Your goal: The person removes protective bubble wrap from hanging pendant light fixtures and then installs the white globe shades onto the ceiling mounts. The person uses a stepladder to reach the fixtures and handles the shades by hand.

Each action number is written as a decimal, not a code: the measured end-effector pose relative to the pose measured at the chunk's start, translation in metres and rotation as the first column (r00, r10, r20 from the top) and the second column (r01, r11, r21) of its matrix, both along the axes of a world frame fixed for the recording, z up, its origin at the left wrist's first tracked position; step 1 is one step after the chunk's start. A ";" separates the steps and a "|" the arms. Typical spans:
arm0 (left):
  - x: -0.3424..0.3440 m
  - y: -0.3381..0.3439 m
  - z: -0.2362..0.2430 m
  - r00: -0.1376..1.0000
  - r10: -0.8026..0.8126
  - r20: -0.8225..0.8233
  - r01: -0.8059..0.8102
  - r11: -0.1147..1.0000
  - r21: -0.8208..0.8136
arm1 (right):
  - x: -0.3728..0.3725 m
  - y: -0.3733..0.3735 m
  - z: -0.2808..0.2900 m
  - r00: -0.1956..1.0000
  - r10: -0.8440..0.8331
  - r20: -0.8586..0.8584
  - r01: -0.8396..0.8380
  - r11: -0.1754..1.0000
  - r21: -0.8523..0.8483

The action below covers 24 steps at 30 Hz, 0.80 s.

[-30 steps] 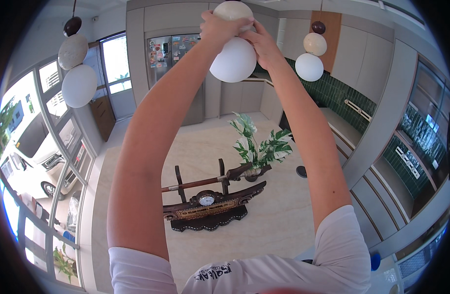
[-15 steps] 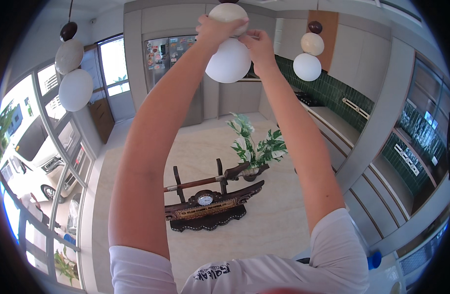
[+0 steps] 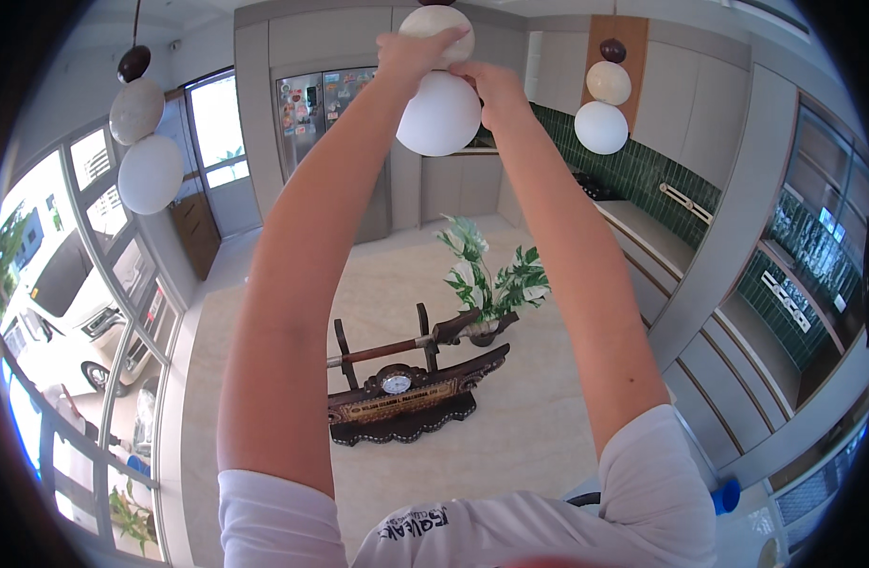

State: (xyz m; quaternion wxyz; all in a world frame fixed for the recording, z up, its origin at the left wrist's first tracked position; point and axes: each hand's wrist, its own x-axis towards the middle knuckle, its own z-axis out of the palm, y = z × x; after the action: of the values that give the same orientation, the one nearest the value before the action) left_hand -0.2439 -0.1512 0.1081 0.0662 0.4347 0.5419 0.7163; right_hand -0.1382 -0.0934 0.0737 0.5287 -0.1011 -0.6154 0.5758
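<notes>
Both my arms reach up to a pendant lamp made of stacked white globes. My left hand [image 3: 411, 52] wraps around the side of the small upper globe [image 3: 441, 17]. My right hand [image 3: 496, 87] has its fingers pinched at the joint between that globe and the large lower globe [image 3: 439, 115], resting on the lower globe's top right. What lies between the fingers at the joint is hidden by the hands.
Two matching pendant lamps hang to the left [image 3: 149, 172] and right [image 3: 600, 125]. Below lie a carved wooden clock stand [image 3: 401, 396] and a potted plant [image 3: 491, 282] on a pale surface. Around them are a steel fridge [image 3: 311, 95], a green-tiled counter wall [image 3: 643, 175] and large windows [image 3: 65, 256].
Both hands stay on the middle lamp. My right hand has slid slightly lower, toward the joint between the globes, and the view has shifted a little.
</notes>
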 end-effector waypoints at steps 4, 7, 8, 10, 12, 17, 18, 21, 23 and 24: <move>0.007 -0.004 -0.001 0.988 0.130 -0.078 -0.129 0.992 0.006 | -0.008 0.009 0.006 1.000 -0.007 0.017 0.008 0.998 -0.063; 0.013 -0.009 -0.002 0.947 0.279 -0.160 -0.295 0.952 -0.085 | -0.015 0.012 0.008 0.999 -0.036 -0.007 0.035 0.995 -0.089; 0.015 -0.009 0.000 0.937 0.314 -0.151 -0.331 0.938 -0.103 | -0.018 0.012 0.008 0.997 -0.048 -0.053 0.042 0.994 -0.099; 0.017 -0.009 0.002 0.914 0.381 -0.137 -0.399 0.907 -0.136 | -0.021 0.010 0.007 0.992 -0.091 -0.086 0.081 0.991 -0.110; 0.015 -0.008 -0.001 0.946 0.310 -0.096 -0.317 0.946 -0.063 | -0.020 0.008 0.007 0.987 -0.147 -0.064 0.139 0.984 -0.109; 0.006 -0.001 -0.005 0.955 0.283 -0.090 -0.288 0.957 -0.038 | -0.014 0.004 0.003 0.997 -0.047 -0.064 0.043 0.996 -0.073; 0.006 -0.001 -0.005 0.955 0.282 -0.088 -0.286 0.957 -0.043 | -0.014 0.004 0.002 0.997 -0.011 -0.072 0.004 0.995 -0.096; 0.007 -0.006 -0.003 0.956 0.276 -0.100 -0.283 0.957 -0.065 | -0.015 0.003 0.003 0.995 -0.017 -0.103 0.003 0.991 -0.136; 0.011 -0.010 -0.001 0.939 0.323 -0.119 -0.334 0.938 -0.091 | -0.015 0.003 0.003 0.997 -0.016 -0.080 0.008 0.994 -0.105; 0.014 -0.012 0.001 0.918 0.373 -0.133 -0.387 0.916 -0.105 | -0.016 0.003 0.003 0.997 -0.038 -0.071 0.031 0.994 -0.108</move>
State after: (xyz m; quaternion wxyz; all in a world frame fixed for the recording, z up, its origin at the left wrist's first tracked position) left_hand -0.2298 -0.1636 0.1089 -0.0764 0.3545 0.6639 0.6540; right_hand -0.1541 -0.0908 0.0766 0.5546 -0.1186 -0.5622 0.6020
